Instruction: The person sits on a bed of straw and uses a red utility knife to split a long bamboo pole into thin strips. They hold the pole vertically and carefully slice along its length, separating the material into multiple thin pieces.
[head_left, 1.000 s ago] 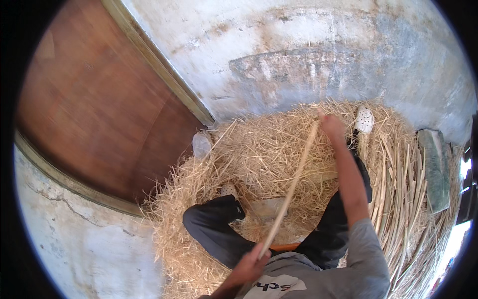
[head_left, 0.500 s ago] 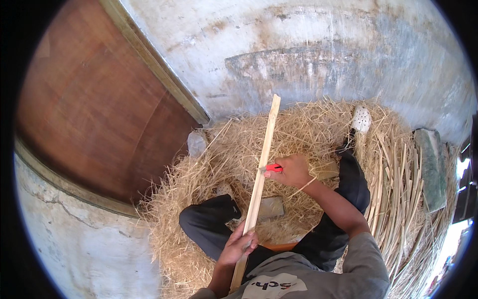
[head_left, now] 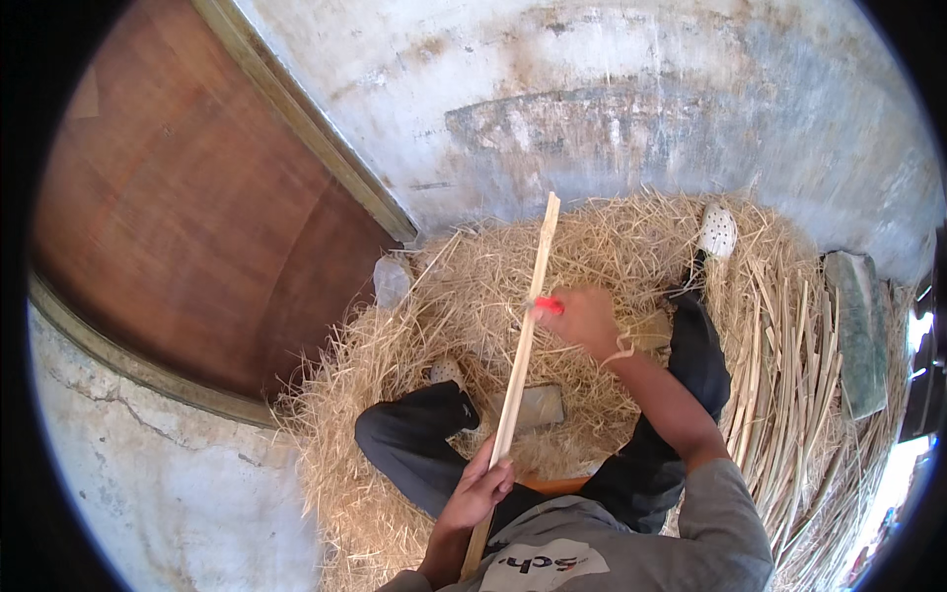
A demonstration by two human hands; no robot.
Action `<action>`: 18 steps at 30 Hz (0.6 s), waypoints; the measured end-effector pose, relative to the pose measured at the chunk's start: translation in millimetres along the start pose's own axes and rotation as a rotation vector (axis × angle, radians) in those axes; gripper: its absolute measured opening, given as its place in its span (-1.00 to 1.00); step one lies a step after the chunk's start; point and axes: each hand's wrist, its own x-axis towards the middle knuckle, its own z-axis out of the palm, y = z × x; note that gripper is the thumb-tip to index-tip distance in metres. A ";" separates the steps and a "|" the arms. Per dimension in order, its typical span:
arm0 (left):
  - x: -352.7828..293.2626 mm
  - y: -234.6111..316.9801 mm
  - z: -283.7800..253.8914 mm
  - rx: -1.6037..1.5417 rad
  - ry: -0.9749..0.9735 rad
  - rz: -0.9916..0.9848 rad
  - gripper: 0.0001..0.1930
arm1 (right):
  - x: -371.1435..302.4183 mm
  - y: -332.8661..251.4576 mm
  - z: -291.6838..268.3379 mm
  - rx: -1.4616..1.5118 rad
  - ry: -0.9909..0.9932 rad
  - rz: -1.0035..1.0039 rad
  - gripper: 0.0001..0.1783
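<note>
A long pale bamboo strip [head_left: 523,365] slants up from my lap, its far tip pointing toward the wall. Low on the strip, my left hand [head_left: 477,493] is wrapped round it. My right hand [head_left: 584,321] grips a red-handled utility knife [head_left: 547,306], and the blade end meets the strip on its upper half. Motion smears the right hand and knife a little. A thin curled shaving [head_left: 623,345] hangs by my right wrist.
Straw-like shavings [head_left: 473,286] cover the floor around my legs. Several long thin strips [head_left: 784,365] lie at the right, beside a greenish stone slab [head_left: 856,335]. A block [head_left: 538,407] sits between my legs. A wall [head_left: 631,128] and a brown door [head_left: 197,217] stand close.
My right hand has moved up along the strip with the knife, farther from my body. The strip's far end has tilted slightly right. My left hand keeps nearly the same place.
</note>
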 end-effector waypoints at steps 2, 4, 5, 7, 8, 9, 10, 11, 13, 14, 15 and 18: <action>-0.3 -2.8 2.2 0.022 -0.003 -0.019 -0.49 | 13.3 20.6 -5.0 -0.021 0.056 0.044 -0.33; 0.7 2.2 5.0 0.081 0.007 -0.040 -0.49 | 14.6 27.4 0.4 -0.024 0.098 0.078 -0.30; 0.3 0.7 5.5 0.073 -0.014 -0.036 -0.49 | 15.2 31.4 3.5 -0.026 0.119 0.094 -0.28; -2.5 -5.2 6.0 0.060 -0.052 -0.035 -0.50 | 26.7 55.9 1.9 0.035 0.126 0.305 -0.27; -4.0 -4.5 7.7 0.072 -0.040 -0.047 -0.51 | 31.4 68.1 0.1 0.066 0.127 0.411 -0.27; -6.2 -3.7 10.4 0.081 -0.025 -0.058 -0.52 | 33.9 70.7 -5.3 -0.011 0.118 0.352 -0.27; -7.8 -3.5 11.5 0.090 -0.010 -0.070 -0.53 | 35.3 72.7 -10.7 -0.088 0.109 0.291 -0.27; -8.5 -4.4 9.5 0.078 -0.019 -0.079 -0.54 | 36.2 73.5 -15.3 -0.165 0.100 0.230 -0.27; -7.7 -5.7 4.7 0.054 -0.037 -0.088 -0.55 | 40.4 75.9 -23.0 -0.150 0.101 0.209 -0.26; -6.9 -5.4 4.1 0.041 -0.029 -0.095 -0.55 | 42.1 76.7 -24.7 -0.142 0.101 0.197 -0.25; -5.1 -4.4 3.8 0.031 -0.027 -0.104 -0.56 | 41.8 79.0 -23.5 -0.170 0.104 0.203 -0.24; -13.4 -6.7 -3.2 0.002 -0.081 -0.119 -0.57 | 34.3 122.2 -25.8 -0.221 0.149 0.519 -0.21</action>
